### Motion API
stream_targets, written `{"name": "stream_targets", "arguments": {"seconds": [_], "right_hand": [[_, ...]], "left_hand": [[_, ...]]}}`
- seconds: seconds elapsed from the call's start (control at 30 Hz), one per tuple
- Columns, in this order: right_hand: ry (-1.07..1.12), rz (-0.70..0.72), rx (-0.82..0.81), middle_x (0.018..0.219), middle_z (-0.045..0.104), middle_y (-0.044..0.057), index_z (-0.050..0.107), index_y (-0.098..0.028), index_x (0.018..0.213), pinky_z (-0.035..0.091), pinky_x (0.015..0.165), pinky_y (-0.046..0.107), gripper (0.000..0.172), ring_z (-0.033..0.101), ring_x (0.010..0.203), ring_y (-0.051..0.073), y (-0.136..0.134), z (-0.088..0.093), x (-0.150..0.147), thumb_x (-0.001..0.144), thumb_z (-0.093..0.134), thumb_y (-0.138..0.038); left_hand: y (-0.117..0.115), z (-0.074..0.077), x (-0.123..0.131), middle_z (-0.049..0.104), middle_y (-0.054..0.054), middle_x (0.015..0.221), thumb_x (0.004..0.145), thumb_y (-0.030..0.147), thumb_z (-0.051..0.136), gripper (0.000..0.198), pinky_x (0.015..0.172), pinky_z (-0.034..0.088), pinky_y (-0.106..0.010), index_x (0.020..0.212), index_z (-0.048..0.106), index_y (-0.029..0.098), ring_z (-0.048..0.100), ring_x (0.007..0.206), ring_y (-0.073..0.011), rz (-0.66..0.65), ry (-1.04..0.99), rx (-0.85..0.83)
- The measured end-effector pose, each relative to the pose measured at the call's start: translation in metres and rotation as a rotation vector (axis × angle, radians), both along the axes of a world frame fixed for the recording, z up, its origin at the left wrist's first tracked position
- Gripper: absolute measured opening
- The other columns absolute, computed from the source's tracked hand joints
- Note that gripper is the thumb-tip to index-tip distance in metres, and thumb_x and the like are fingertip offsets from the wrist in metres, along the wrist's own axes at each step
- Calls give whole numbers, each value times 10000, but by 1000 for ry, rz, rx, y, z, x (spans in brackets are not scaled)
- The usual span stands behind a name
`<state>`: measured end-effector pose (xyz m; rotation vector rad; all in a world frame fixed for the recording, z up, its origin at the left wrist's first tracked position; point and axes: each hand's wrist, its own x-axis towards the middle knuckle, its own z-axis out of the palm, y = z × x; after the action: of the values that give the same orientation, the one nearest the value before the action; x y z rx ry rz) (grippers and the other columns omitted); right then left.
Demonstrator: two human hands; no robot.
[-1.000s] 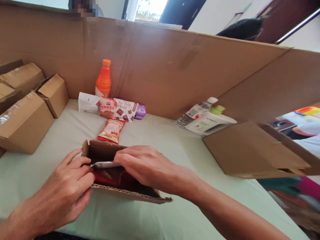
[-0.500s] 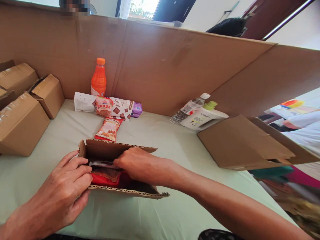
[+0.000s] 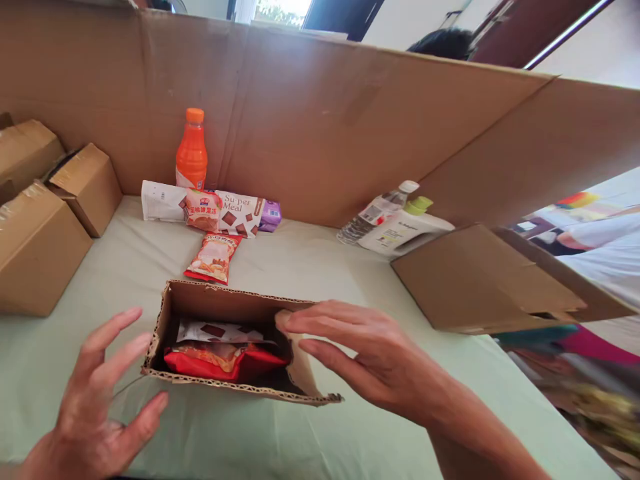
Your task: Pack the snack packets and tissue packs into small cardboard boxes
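Observation:
A small open cardboard box (image 3: 245,389) stands in front of me on the light green cloth. Inside it lie a red snack packet (image 3: 200,363) and, behind that, a white packet with brown squares (image 3: 220,331). My left hand (image 3: 107,393) is off the box's left side, fingers spread, holding nothing. At the right end, my right hand (image 3: 350,347) has its fingertips against the box's right flap (image 3: 303,367). Its fingers are stretched out and the thumb stands apart from them. Just behind the box lies a red and white snack bag (image 3: 213,258).
An orange drink bottle (image 3: 192,153) stands behind a pink packet (image 3: 204,209) and a "Super Meal" packet (image 3: 240,213). Cardboard boxes (image 3: 45,253) are at left. A clear bottle (image 3: 373,217), a white jug (image 3: 400,230) and an open carton (image 3: 480,280) are at right. A cardboard wall (image 3: 310,127) runs behind.
My right hand has come up out of the box to its right flap. My left hand has let go of the left edge and opened. The left end of the box now stands clear of fingers.

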<state>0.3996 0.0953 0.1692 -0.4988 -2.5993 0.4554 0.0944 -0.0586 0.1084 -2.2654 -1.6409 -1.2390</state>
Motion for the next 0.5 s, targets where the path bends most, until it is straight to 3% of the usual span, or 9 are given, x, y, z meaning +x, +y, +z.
{"name": "stream_targets", "arguments": {"seconds": [0.13,0.27,0.3,0.43,0.5], "right_hand": [[54,-19,-108,1090,797,60,721,-227,1134,613,842,294,233,756,983,184,-5,-22,11,1060,500,-229],[358,-336,-27,1377,681,93,630,-291,1364,542,1063,417,338,645,1273,234,1,-27,11,1036,560,-249],[358,-346,-12,1426,647,107,595,-290,1416,523,1086,446,380,616,1312,250,4,-27,11,1038,565,-296],[98,8,-133,1363,690,131,590,-245,1434,523,1073,475,485,631,1288,273,10,-35,15,1051,485,-524],[49,93,-235,1434,647,144,565,-247,1471,459,1143,516,603,568,1378,296,7,-42,22,1038,408,-638]], "left_hand": [[0,-15,4,625,-121,1351,956,180,618,565,1109,512,-303,1487,427,142,605,1287,-186,36,-84,-80],[8,-11,6,712,-97,1224,956,136,618,457,1143,487,-307,1404,527,138,621,1260,-180,5,8,-41],[9,-9,5,725,-93,1203,955,135,620,447,1158,474,-322,1394,537,140,617,1266,-186,-9,33,-39],[9,-2,3,754,-89,1144,963,172,610,508,1073,542,-343,1455,485,148,642,1208,-207,7,38,-78],[7,1,4,755,-83,1121,968,172,587,524,991,582,-323,1478,465,168,659,1164,-206,16,8,-122]]}}
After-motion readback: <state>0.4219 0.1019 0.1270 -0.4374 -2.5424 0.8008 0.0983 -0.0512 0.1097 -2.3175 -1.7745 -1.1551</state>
